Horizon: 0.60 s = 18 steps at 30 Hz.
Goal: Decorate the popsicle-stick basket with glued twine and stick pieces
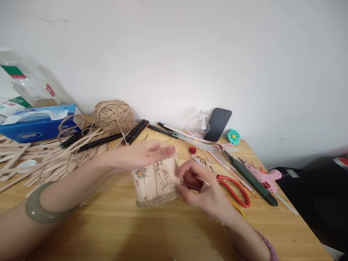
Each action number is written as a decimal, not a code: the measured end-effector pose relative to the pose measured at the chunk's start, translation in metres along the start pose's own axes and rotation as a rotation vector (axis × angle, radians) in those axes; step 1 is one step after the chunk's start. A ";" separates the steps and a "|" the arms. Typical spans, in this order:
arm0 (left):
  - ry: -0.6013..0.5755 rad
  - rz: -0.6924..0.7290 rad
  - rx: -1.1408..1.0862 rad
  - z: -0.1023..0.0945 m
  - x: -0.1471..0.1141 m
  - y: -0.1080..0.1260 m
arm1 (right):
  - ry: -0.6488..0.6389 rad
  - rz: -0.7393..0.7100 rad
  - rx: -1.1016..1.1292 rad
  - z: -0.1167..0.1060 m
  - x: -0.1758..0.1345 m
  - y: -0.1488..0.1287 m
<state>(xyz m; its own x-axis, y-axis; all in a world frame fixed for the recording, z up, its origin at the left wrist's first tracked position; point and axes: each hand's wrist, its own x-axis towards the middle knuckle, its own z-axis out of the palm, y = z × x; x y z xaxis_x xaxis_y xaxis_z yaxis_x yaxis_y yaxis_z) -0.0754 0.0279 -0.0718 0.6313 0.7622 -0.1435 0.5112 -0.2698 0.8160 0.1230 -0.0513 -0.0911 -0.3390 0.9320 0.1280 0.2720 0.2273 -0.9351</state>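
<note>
A small holder made of pale craft sticks (pixel 148 188), trimmed with twine along its lower and upper edges, is tilted above the table. Drawn flowers decorate its front, one with an orange centre. My left hand (pixel 146 154) grips it by the top, thumb along the upper rim and the other fingers hidden behind. At the holder's right edge, my right hand (pixel 198 185) is closed, thumb and index finger pinching there. A thin pale sliver (pixel 202 180) sticks out between its curled fingers; what it belongs to is unclear.
Loose craft sticks (pixel 49 166), a blue tissue box (pixel 40 123) and a twine ball (pixel 113 116) lie left. Behind are black markers (pixel 136 132), a clear bottle (pixel 199 125) and a phone (pixel 219 125). Red-handled pliers (pixel 236 192) and a pink glue gun (pixel 262 175) lie right.
</note>
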 end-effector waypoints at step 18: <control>0.170 0.078 -0.074 0.012 0.000 0.027 | 0.245 -0.479 -0.949 -0.013 -0.008 0.003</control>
<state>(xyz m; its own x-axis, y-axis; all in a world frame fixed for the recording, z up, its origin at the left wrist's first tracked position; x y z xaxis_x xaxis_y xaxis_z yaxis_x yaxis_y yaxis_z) -0.0546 0.0133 -0.0563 0.5567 0.8306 0.0128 0.4163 -0.2923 0.8610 0.1384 -0.0539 -0.0910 -0.4351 0.6959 0.5713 0.7795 0.6088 -0.1479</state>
